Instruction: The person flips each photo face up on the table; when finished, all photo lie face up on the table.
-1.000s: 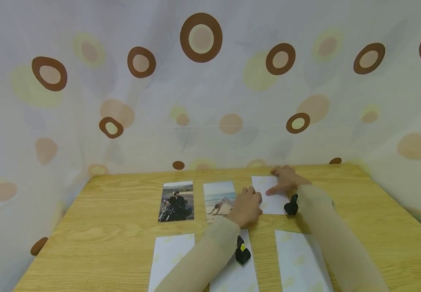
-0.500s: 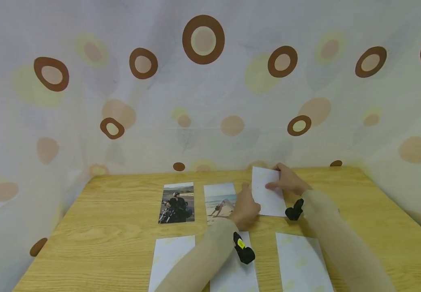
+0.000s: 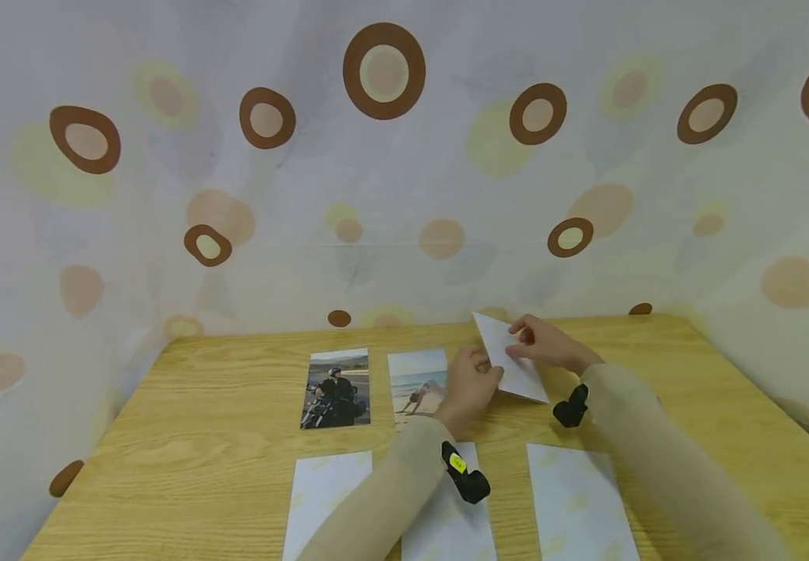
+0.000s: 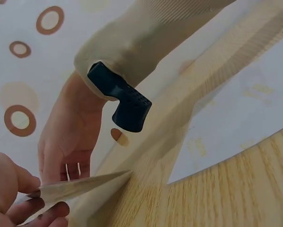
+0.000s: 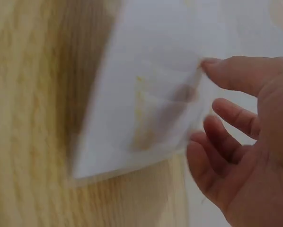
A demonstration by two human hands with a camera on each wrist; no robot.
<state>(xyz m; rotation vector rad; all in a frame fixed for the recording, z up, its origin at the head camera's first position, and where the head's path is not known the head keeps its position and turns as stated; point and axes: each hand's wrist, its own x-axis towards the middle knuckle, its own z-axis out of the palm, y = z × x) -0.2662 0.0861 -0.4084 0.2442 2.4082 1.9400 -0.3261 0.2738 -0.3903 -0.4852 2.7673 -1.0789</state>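
Note:
A white-backed photo print (image 3: 510,360) is raised off the table and tilted, its picture side facing away in the head view. My left hand (image 3: 471,386) pinches its left edge between thumb and fingers; in the left wrist view the print (image 4: 80,187) shows nearly edge-on beside that hand (image 4: 9,194). Close to its upper right edge is my right hand (image 3: 548,343), fingers loosely bent. In the right wrist view, the right hand's (image 5: 255,127) thumb tip meets the blurred print (image 5: 146,90), while the other fingers are apart from it.
A motorcyclist photo (image 3: 337,389) and a beach photo (image 3: 415,382) lie face up in the back row. Three white-backed prints lie in front: left (image 3: 327,491), middle (image 3: 471,538), right (image 3: 580,499). A patterned curtain (image 3: 404,179) hangs behind the wooden table (image 3: 187,452).
The back right print, flat on the table a second ago, has been lifted and turned on edge. My left hand has taken its left edge; the right hand's fingers have loosened from it.

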